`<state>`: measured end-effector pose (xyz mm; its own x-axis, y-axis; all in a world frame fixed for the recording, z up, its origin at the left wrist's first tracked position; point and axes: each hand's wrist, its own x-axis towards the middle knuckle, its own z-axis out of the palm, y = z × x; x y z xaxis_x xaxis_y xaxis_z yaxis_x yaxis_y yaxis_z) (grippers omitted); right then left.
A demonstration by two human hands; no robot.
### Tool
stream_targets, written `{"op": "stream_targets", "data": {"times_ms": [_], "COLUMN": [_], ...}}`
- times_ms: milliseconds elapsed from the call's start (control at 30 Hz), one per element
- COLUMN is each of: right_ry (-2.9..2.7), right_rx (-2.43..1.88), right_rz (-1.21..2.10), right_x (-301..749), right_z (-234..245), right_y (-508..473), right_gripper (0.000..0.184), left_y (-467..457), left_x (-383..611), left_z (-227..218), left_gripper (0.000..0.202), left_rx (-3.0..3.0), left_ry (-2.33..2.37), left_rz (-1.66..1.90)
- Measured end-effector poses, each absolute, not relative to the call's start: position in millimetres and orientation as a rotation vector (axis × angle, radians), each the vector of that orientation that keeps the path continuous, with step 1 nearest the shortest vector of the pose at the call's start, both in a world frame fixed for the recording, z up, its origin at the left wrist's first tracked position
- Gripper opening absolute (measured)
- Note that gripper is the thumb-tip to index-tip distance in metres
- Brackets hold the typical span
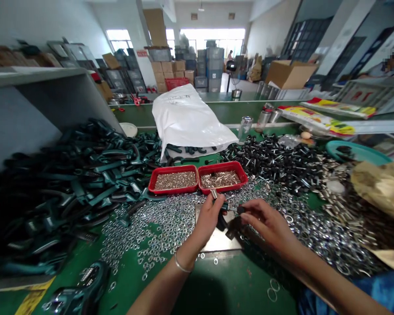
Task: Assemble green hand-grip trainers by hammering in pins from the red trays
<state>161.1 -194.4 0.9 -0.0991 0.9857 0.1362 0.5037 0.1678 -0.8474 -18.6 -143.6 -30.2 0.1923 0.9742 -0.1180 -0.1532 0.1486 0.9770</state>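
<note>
My left hand (208, 218) is closed around a dark green and black hand tool (221, 222), and a silver coiled or threaded piece (213, 194) sticks up by its thumb. Between the fingertips of my right hand (271, 223) is a small black-headed knob (240, 210), held against the tool's right side. Whether its shaft has entered the tool cannot be made out. Both hands are above a pale metal plate (216, 243). Just beyond them stand two red trays, the left tray (150, 186) with tiny metal pieces and the right tray (246, 178) with small pins.
Dark green tools (101, 175) are heaped at the left. Silver rings and nuts (164, 223) spread around the plate. Black-headed knobs (276, 162) pile at the back right. A white sack (190, 118) stands behind the trays, and brown paper (377, 188) lies at the right.
</note>
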Motion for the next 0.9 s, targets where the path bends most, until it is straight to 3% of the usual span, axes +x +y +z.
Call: {"op": "stream_targets", "data": {"times_ms": [267,533,700,833,900], "right_ry": [-1.577,-1.871,-1.56,-1.536,-1.416], "right_rx": [-1.369,-1.22,-1.285,-1.364,-1.316], "right_rz": [0.9,0.636,1.216,1.194,1.446], "right_x": [153,153,142,134,133], "right_z": [-17,-12,-10,-5,-3], "right_y": [-189,-189,-182,-179,-179], "right_gripper": [0.017,0.017,0.023,0.03,0.036], "left_y": [-144,-149,-147,-146,-145], "left_x": [-19,-22,-22,-23,-26], "left_z": [-25,-16,-21,-24,-23], "left_gripper": [0.036,0.033,0.031,0.028,0.027], "left_rx": [1.089,1.281,1.412,1.538,1.65], "left_ry": [1.018,1.017,1.082,1.112,1.092], "left_rz": [1.036,1.054,1.102,1.166,1.159]}}
